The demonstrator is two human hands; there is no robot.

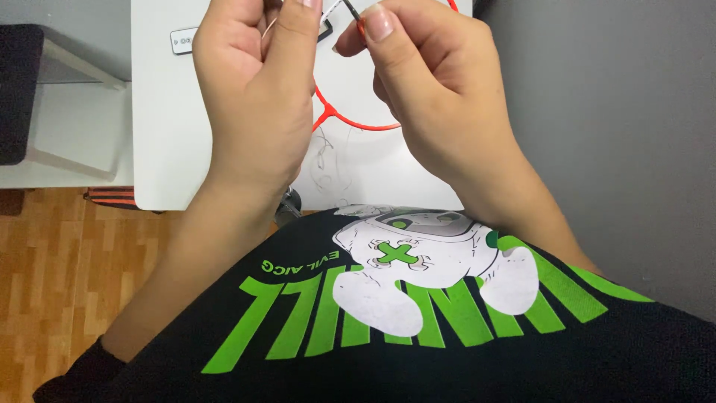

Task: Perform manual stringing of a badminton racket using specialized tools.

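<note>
Both of my hands are raised close together over a white table [164, 134]. My left hand [257, 97] is closed, its thumb and fingers pinching something thin near the top edge; what it grips is mostly hidden. My right hand [432, 97] pinches a thin dark needle-like piece [350, 9] between thumb and forefinger. Behind the hands lies a red ring-shaped hoop [350, 123], its lower arc visible between my wrists. Fine loose threads [328, 160] hang below the hoop over the table.
A small white and black tag-like object [183, 41] lies on the table at upper left. A white shelf and a dark seat [19, 89] stand left of the table above wooden flooring [60, 261]. A grey wall [619, 134] fills the right side.
</note>
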